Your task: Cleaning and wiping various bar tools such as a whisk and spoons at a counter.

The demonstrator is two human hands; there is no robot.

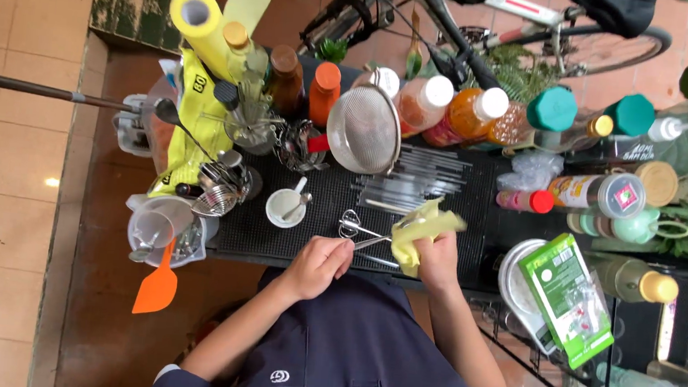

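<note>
My left hand (317, 266) is closed on one end of a small metal tool (357, 234) with looped ends, which lies over the near edge of the black bar mat (274, 237). My right hand (438, 260) grips a yellow cloth (424, 225) that is wrapped around the tool's other end. Both hands are close together, just in front of my dark blue shirt. A row of thin metal straws or picks (411, 183) lies on the mat just beyond the cloth.
A round mesh strainer (364, 129), a small white cup with a spoon (285, 207) and metal bar tools (225, 179) stand on the mat. Capped bottles (476, 110) line the far side. A measuring jug (160, 227), an orange spatula (157, 285) and a green box (567, 296) flank me. A bicycle (491, 24) stands behind.
</note>
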